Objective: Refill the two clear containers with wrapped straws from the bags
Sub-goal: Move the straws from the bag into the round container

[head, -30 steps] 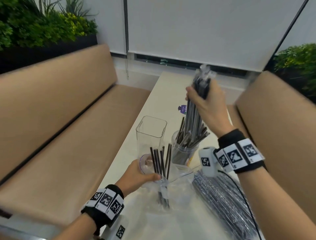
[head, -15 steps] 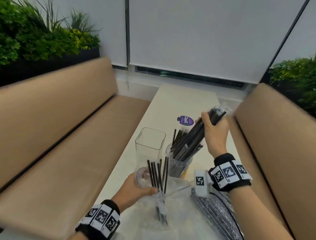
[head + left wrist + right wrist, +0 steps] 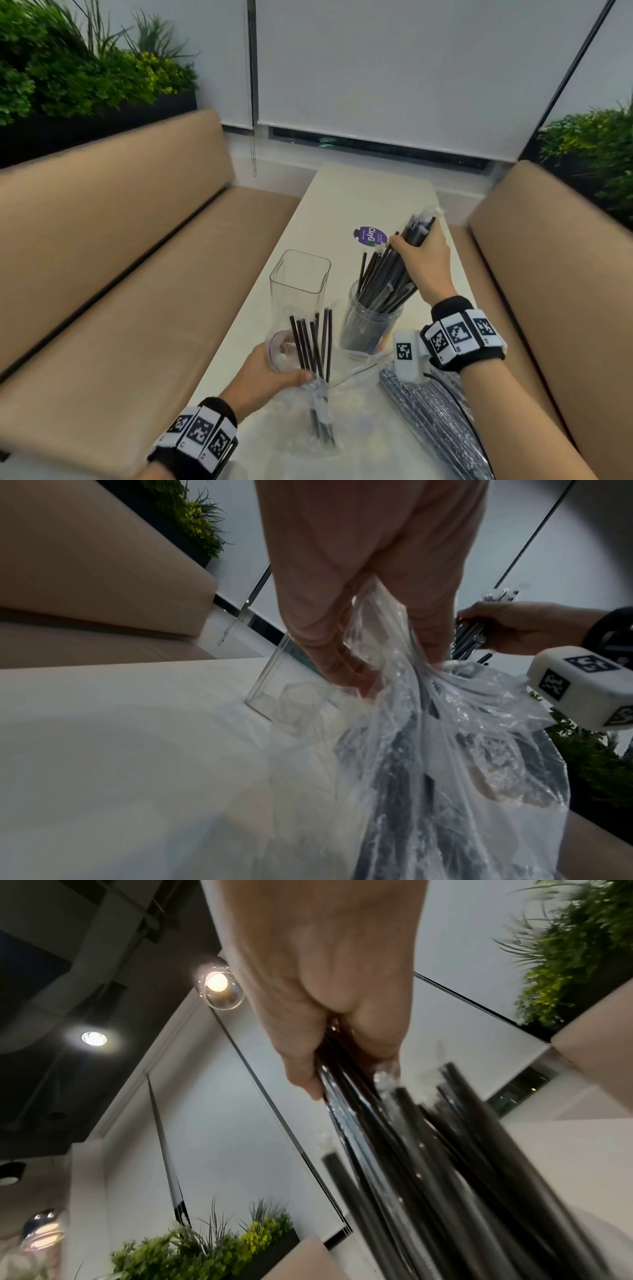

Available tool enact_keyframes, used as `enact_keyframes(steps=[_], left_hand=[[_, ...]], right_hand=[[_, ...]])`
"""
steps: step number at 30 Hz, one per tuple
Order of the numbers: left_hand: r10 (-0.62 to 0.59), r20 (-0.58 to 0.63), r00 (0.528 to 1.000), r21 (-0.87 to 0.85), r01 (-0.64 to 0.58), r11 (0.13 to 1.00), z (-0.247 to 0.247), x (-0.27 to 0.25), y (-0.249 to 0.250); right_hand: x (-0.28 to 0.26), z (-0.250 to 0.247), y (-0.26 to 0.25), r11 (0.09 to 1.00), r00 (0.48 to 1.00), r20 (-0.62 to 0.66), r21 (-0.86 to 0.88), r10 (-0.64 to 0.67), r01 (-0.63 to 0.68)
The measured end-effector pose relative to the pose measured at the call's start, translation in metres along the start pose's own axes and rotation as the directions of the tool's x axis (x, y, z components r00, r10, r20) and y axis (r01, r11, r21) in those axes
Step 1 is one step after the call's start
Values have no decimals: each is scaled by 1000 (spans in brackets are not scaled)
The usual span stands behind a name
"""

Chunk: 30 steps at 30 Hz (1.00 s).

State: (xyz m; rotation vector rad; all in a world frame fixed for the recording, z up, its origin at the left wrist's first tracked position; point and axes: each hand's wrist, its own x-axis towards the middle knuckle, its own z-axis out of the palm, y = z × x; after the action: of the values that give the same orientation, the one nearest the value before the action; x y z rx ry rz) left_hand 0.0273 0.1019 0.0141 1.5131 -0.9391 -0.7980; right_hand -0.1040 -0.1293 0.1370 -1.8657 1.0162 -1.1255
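Wrapped black straws [image 3: 387,274] in a thick bundle are being lowered at a slant into the round clear plastic container [image 3: 371,325] on the white table [image 3: 370,192]; their lower ends are already inside it. The bundle's upper part is clenched by the right hand [image 3: 423,265]. Just left of the round container a tall square clear container [image 3: 298,284] stands empty. Nearer than it, a crumpled clear plastic bag [image 3: 318,411] with a few black straws poking up is gripped at the neck by the left hand [image 3: 263,380]. Right of the bag, another full pack of straws [image 3: 435,414] lies flat. The step in hand is judged to be filling the round container; next the bundle must be released, and the square container filled.
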Motion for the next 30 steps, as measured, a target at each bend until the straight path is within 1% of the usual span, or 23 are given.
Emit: enact_keyframes(steps=[3,6,10,12,13,15,17,18,19,20,21,22,23,24,25,26,28,30], left_hand=[[-6,-2,1000,6,6,1000,0,1,-2],[-10,11,1000,19,9,1000,0,1,-1],[-11,32,999,40,10,999,1,1,2],[-19,35,999,43,17,999,1,1,1],[-24,30,999,50,22,998,0,1,0],[-31,7,999,46,30,998,0,2,0],[-31,-2,1000,51,31,998,0,4,1],[-32,3,999,56,31,998,0,5,1],[-36,7,999,57,35,998,0,6,1],[-42,15,999,60,41,997,1,6,2],[-50,18,999,69,48,996,2,6,3],[-53,22,998,78,51,996,2,5,4],[-57,21,998,84,55,995,3,5,4],[-71,22,997,84,68,994,4,5,2],[-91,22,996,79,89,993,5,6,2],[-114,28,993,73,111,991,6,6,1],[-150,48,987,60,148,987,10,5,0],[-172,70,983,41,169,985,14,1,3]], right_hand=[[-6,2,12,996,992,101,-56,79,-74],[-4,1,19,980,961,221,-150,165,-134],[6,-22,3,959,919,329,-250,217,-137],[7,-37,-18,945,926,311,-305,214,-116],[6,-45,-29,946,945,280,-317,168,-74],[-4,-57,-50,950,987,160,-310,8,43],[-25,-59,-64,967,990,30,-210,-140,143],[-38,-56,-64,980,988,21,-129,-152,153],[-54,-49,-62,990,990,63,-45,-128,131],[-72,-39,-56,997,986,146,11,-77,76],[-89,-28,-47,1000,968,250,25,-6,0],[-106,-14,-35,997,935,345,-8,78,-81],[-121,-1,-23,987,898,408,-66,162,-148],[-134,11,-13,974,869,439,-115,227,-196],[-144,23,-2,967,853,454,-138,256,-216],[-151,33,8,968,852,459,-129,253,-217],[-159,49,20,974,865,448,-89,228,-211],[-161,59,31,972,887,399,-52,231,-230]])
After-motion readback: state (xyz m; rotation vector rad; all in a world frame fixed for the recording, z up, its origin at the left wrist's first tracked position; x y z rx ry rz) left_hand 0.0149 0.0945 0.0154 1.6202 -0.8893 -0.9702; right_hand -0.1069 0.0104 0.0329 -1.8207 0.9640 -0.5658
